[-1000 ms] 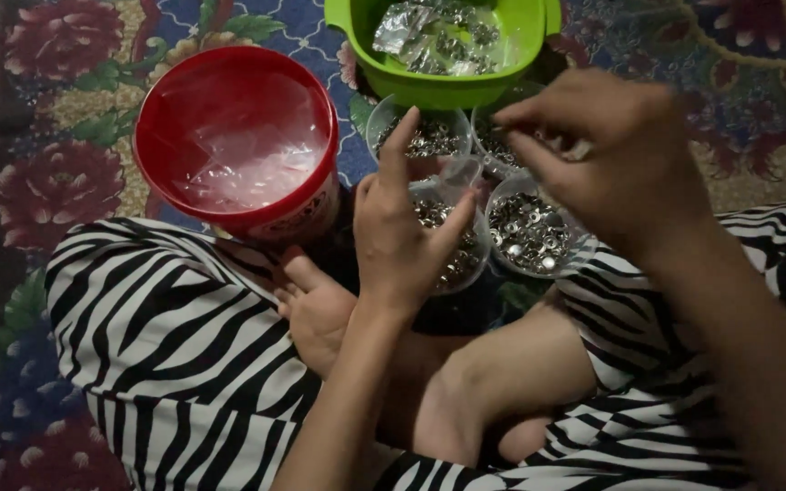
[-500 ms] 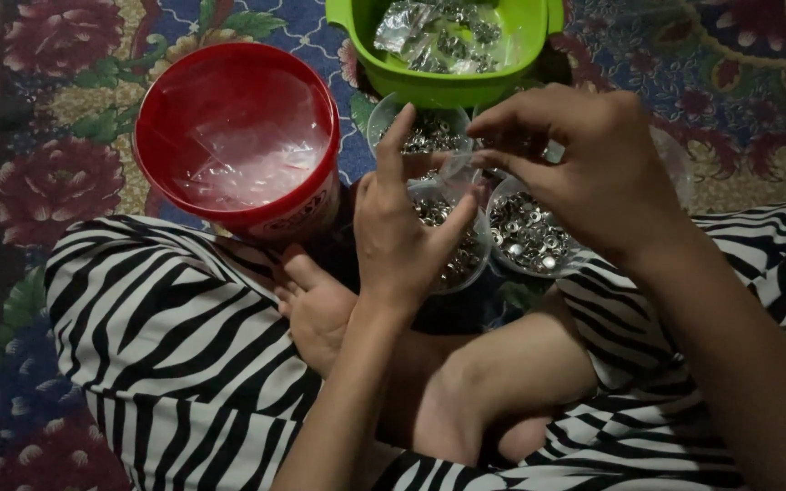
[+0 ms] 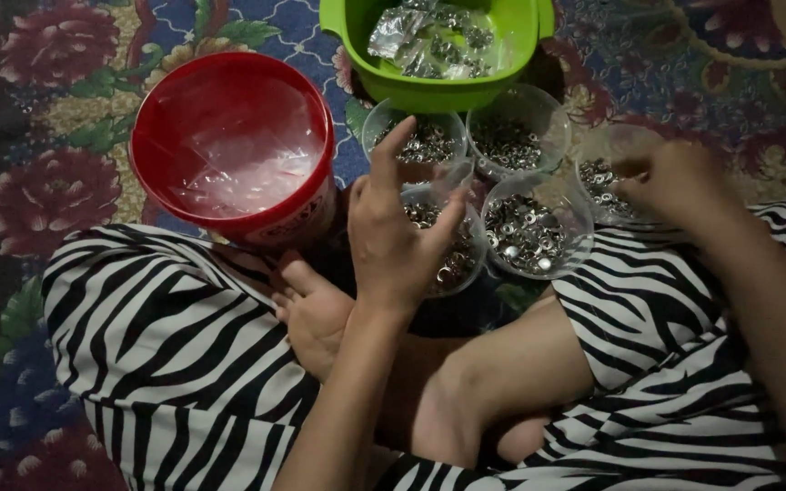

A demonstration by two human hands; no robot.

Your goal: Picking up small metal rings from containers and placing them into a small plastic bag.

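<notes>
Person seated cross-legged on a floral rug (image 3: 65, 118). Left hand (image 3: 398, 241) hovers over a clear cup of small metal rings (image 3: 448, 241), forefinger raised, grip pinching something too small to identify. Right hand (image 3: 675, 182) reaches into the far-right clear cup (image 3: 607, 173); its grip is blurred, so I cannot tell its state. Red bucket (image 3: 234, 145) stands left, green bowl (image 3: 438, 45) behind the cups.

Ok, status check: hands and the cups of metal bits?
Left hand above a near clear cup, grip unclear. Right hand dipping into the rightmost cup. Red bucket close by left.
</notes>
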